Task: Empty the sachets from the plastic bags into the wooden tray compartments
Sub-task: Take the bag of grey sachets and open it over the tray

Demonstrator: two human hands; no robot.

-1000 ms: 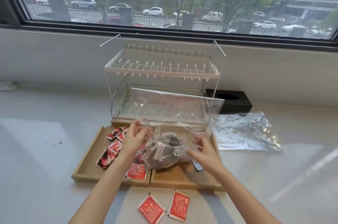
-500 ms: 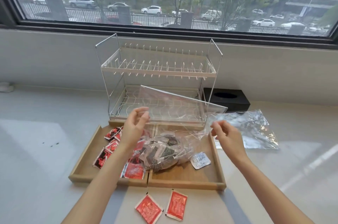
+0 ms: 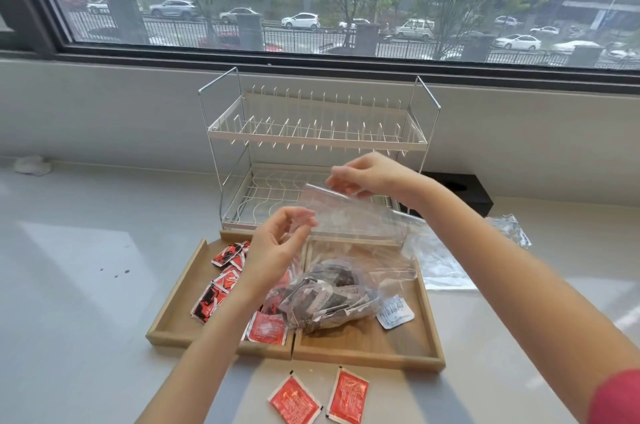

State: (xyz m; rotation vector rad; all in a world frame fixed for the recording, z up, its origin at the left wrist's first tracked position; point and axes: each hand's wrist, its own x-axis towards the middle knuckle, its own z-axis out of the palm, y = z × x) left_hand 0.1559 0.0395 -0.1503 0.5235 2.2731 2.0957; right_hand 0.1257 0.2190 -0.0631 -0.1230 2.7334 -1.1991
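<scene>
A two-compartment wooden tray [image 3: 367, 352] lies on the counter. Its left compartment holds several red sachets [image 3: 221, 281]. A clear plastic bag [image 3: 349, 226] full of dark sachets [image 3: 325, 299] rests over the right compartment, its open top raised. My left hand [image 3: 277, 247] pinches the bag's near lip above the tray's divider. My right hand [image 3: 370, 175] pinches the far lip, higher up in front of the rack. One white sachet [image 3: 394, 312] lies loose in the right compartment.
A white wire dish rack [image 3: 318, 143] stands just behind the tray. A flat empty plastic bag [image 3: 446, 264] lies to the tray's right, with a black box [image 3: 467, 195] behind it. Two red sachets [image 3: 318, 399] lie on the counter before the tray.
My right hand rose from the tray's right side and moved left to the bag's upper edge. My left hand lifted a little with the bag's lip. The bag's mouth now stands higher.
</scene>
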